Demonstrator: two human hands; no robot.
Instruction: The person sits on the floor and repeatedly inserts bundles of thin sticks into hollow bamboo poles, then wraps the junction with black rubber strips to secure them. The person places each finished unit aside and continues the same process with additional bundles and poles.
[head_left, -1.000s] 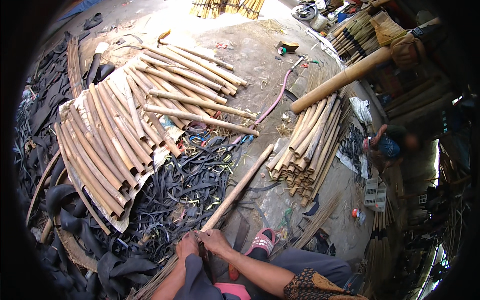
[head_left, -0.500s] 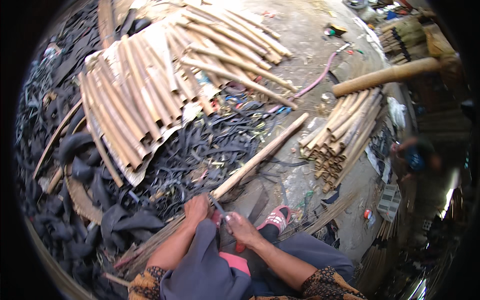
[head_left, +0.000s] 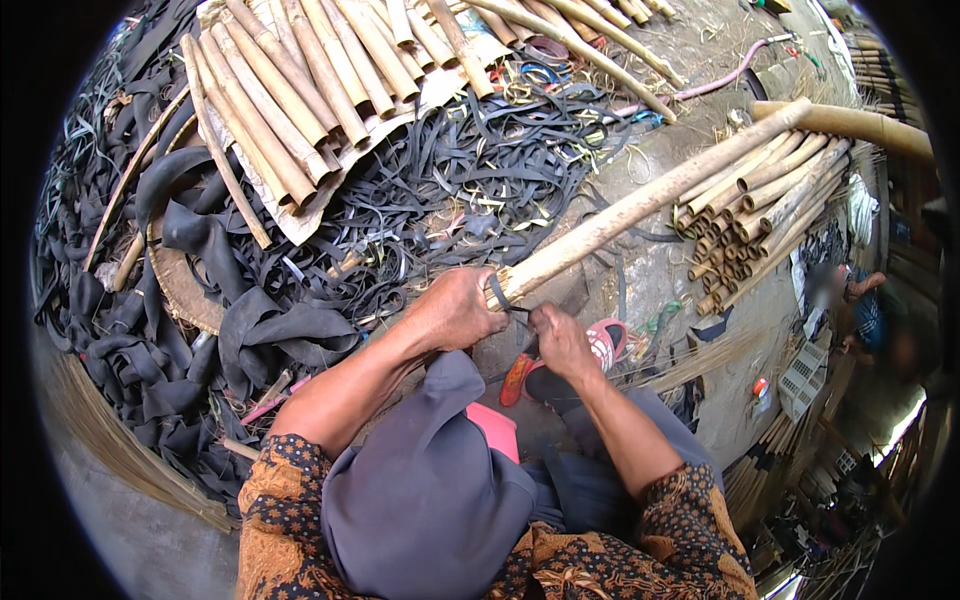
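Head view: the left hand (head_left: 455, 310) wraps its grip around the near end of a long bamboo pole (head_left: 640, 205) slanting over the ground. The right hand (head_left: 562, 340), fingers pressed together, pinches a black rubber strip (head_left: 503, 297) there.

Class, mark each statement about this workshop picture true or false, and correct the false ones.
1. The left hand grips the near end of a long bamboo pole. True.
2. The right hand rests flat on the ground, away from the pole. False: it is at the pole's end, pinching a black rubber strip.
3. Black rubber strips lie heaped on the ground beyond the hands. True.
4. The stacked bundle of bamboo tubes stands upright. False: the tubes lie on their sides, open ends showing.
5. A pink hose lies on the ground. True.
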